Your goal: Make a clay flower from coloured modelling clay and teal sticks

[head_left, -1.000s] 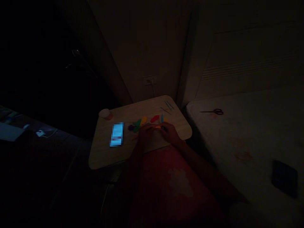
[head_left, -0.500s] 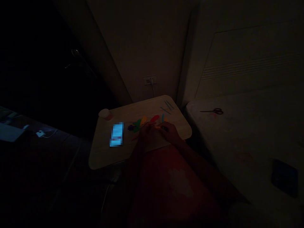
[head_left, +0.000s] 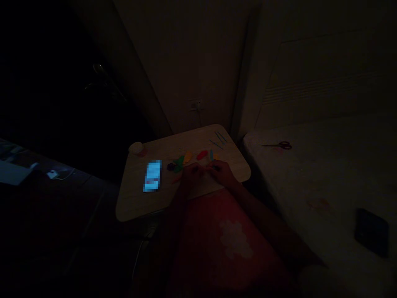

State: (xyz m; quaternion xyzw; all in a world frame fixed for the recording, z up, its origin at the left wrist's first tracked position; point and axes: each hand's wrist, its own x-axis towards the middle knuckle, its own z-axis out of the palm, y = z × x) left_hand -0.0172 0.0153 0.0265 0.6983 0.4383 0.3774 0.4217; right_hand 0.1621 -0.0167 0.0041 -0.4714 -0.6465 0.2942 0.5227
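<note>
The room is very dark. My left hand (head_left: 190,178) and my right hand (head_left: 221,173) meet over the near edge of a small wooden table (head_left: 136,203), fingertips together. Whatever lies between the fingers is hidden in the dark now. Just beyond the hands lie small coloured pieces: a green one (head_left: 179,164), a yellow one (head_left: 187,157), a red one (head_left: 202,155) and a purple one (head_left: 170,167). A lit phone (head_left: 153,175) lies flat to the left of my left hand.
A small round pot (head_left: 137,148) stands at the table's far left corner, thin blue sticks (head_left: 218,139) at the far right. A bed to the right carries scissors (head_left: 281,145) and a dark flat object (head_left: 371,231). A wall socket (head_left: 195,105) sits behind the table.
A thin orange piece showed between my fingertips in the earlier frames; it no longer shows. The hands stay in the same place and the picture has grown darker.
</note>
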